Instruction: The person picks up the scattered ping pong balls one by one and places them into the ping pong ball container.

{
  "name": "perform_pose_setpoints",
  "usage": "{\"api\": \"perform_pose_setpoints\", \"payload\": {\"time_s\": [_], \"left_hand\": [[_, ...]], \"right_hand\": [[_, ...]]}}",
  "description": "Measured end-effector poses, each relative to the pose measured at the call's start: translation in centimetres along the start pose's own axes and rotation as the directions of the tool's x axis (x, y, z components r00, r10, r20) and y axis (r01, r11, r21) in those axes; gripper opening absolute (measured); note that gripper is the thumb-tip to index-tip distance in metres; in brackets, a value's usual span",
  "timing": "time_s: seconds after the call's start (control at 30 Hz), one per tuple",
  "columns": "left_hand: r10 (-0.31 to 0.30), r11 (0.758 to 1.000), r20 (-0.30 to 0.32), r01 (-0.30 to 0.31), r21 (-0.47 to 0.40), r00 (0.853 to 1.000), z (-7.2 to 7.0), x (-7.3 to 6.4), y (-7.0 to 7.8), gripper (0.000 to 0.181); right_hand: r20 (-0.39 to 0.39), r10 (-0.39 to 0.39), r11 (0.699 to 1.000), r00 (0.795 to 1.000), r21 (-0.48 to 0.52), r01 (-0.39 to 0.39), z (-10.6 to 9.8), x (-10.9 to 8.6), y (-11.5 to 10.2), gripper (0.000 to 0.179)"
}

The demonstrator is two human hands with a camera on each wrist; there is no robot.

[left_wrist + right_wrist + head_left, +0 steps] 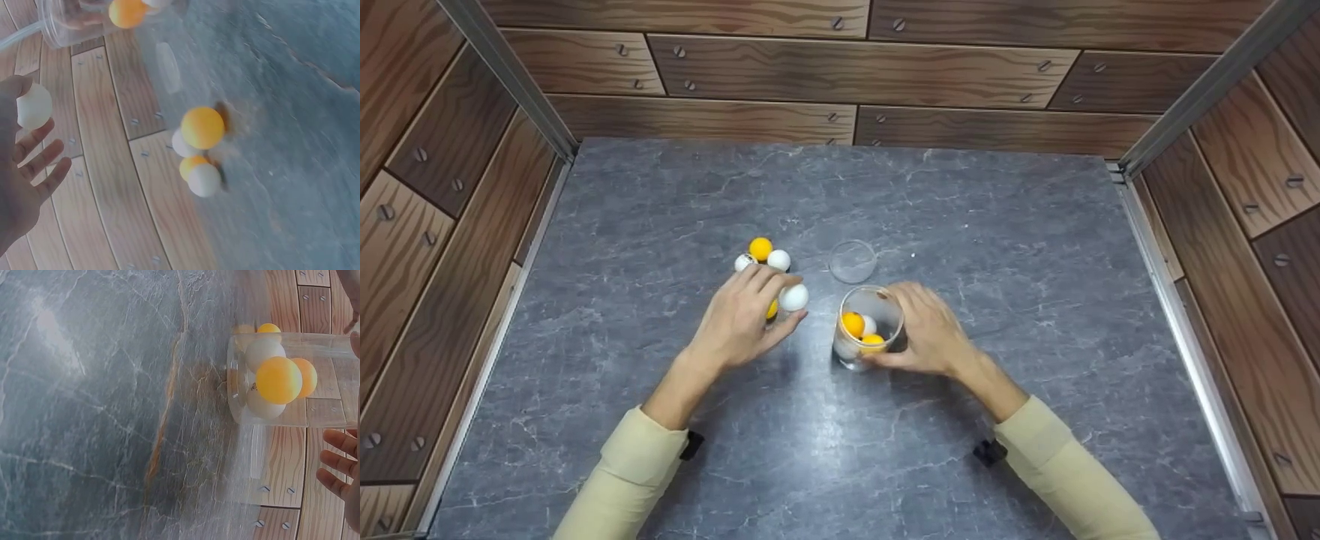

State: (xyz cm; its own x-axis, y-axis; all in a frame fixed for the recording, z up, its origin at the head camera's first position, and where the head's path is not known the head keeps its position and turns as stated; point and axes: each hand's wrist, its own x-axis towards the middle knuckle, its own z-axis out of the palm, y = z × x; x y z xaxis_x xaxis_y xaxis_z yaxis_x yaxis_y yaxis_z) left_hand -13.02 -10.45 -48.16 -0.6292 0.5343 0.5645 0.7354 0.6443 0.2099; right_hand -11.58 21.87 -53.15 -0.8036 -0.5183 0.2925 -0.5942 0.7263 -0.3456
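My left hand point(742, 315) pinches a white ping-pong ball point(794, 298) between thumb and fingertips, above the table and left of the jar. In the left wrist view this ball point(35, 107) sits by the thumb, the other fingers spread apart. My right hand point(926, 330) grips the right side of a clear jar point(846, 352), which stands upright with its mouth uncovered. Inside it lie orange balls point(279, 380) and white balls point(265, 354). Under and beyond my left hand are an orange ball point(761, 249), a white ball point(778, 260), a printed white ball point(745, 262) and a partly hidden orange ball point(772, 308).
A clear round lid point(853, 261) lies flat on the dark marbled table point(997, 225), just beyond the jar. Wood-patterned walls point(862, 71) border the table at the back and both sides, with metal rails point(1185, 337) along the side edges.
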Motion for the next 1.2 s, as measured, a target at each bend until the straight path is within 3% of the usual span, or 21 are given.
{"api": "perform_pose_setpoints", "payload": {"time_s": [0.2, 0.57, 1.2], "left_hand": [[0.041, 0.998, -0.033, -0.042, -0.035, 0.999, 0.8, 1.0, 0.8, 0.035], [0.061, 0.993, -0.062, -0.067, -0.101, 0.996, 2.5, 2.1, 2.2, 0.037], [0.050, 0.975, -0.002, -0.049, -0.216, 0.999, 4.7, 4.1, 3.9, 0.038]], "right_hand": [[0.008, 0.005, 1.000, 1.000, -0.004, -0.005, -0.1, 0.0, 0.0, 0.098], [-0.021, -0.038, 0.999, 0.999, -0.014, 0.037, 0.1, 0.0, 0.1, 0.099], [-0.035, -0.024, 0.999, 0.999, -0.025, 0.023, 0.2, -0.1, 0.1, 0.097]]}}
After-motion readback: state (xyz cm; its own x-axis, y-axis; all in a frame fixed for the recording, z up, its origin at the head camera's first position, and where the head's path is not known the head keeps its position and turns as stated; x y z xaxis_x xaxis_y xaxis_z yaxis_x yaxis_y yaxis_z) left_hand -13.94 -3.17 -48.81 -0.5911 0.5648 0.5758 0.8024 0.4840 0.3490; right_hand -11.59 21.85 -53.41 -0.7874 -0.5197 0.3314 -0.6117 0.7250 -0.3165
